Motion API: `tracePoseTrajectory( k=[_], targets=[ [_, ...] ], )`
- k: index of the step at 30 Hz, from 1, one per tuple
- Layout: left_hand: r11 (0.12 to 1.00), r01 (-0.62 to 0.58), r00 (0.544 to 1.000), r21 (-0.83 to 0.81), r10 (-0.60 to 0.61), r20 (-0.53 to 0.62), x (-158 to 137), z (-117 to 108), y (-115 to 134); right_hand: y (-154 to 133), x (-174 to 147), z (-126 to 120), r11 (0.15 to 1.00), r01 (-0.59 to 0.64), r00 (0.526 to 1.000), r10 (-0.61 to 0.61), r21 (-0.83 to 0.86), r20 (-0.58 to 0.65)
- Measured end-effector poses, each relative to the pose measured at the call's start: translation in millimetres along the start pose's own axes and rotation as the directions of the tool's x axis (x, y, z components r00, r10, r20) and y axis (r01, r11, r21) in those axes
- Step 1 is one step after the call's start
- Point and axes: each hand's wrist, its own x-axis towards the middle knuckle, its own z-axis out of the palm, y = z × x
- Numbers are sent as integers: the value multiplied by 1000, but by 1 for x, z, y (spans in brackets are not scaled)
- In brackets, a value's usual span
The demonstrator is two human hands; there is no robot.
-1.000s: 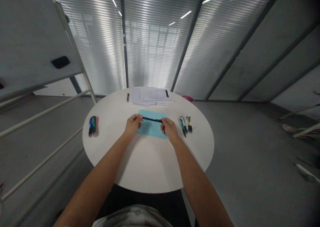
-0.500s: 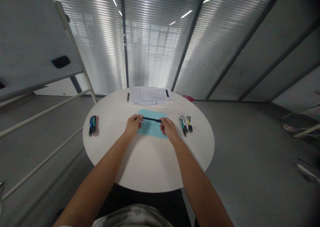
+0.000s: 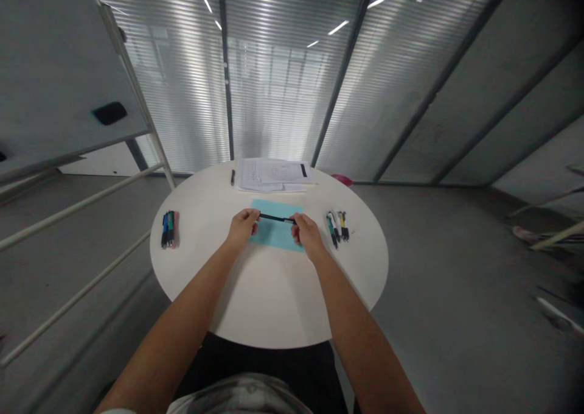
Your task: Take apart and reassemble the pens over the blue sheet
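Observation:
A slim black pen [image 3: 272, 217] stretches nearly level between my two hands, over a light blue sheet [image 3: 276, 238]. My left hand [image 3: 245, 224] pinches one end of it between thumb and fingers. At the other end, where a clip seems to show, my right hand [image 3: 305, 234] grips it with curled fingers. Both ends of the pen are partly hidden by my fingertips. The blue sheet lies flat on the white round table [image 3: 269, 316], and my hands are at its left and right edges.
Blue, green and red pens [image 3: 170, 229] lie at the table's left. Several pens in green, white and yellow [image 3: 336, 226] lie at the right. Printed papers [image 3: 274, 175] are stacked at the back, beside a dark pen [image 3: 232, 177]. A whiteboard frame [image 3: 132, 85] stands left.
The view has shifted very slightly. Both hands keep hold of the pen, which has turned a little, so a lighter part near the right end shows more.

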Motion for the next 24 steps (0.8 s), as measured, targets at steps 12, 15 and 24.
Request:
tracePoseTrajectory(
  k=[12, 15, 24],
  targets=[
    [1000, 2, 1000, 11, -1, -22, 2, -2, 0, -3, 0, 2, 999, -8, 1000, 8, 34, 10],
    [1000, 15, 1000, 3, -15, -16, 2, -1, -1, -2, -2, 1, 999, 1, 999, 0, -36, 36],
    [996, 59, 998, -67, -60, -16, 1, -1, 1, 2, 3, 3, 998, 68, 997, -68, 7, 32]
  ],
)
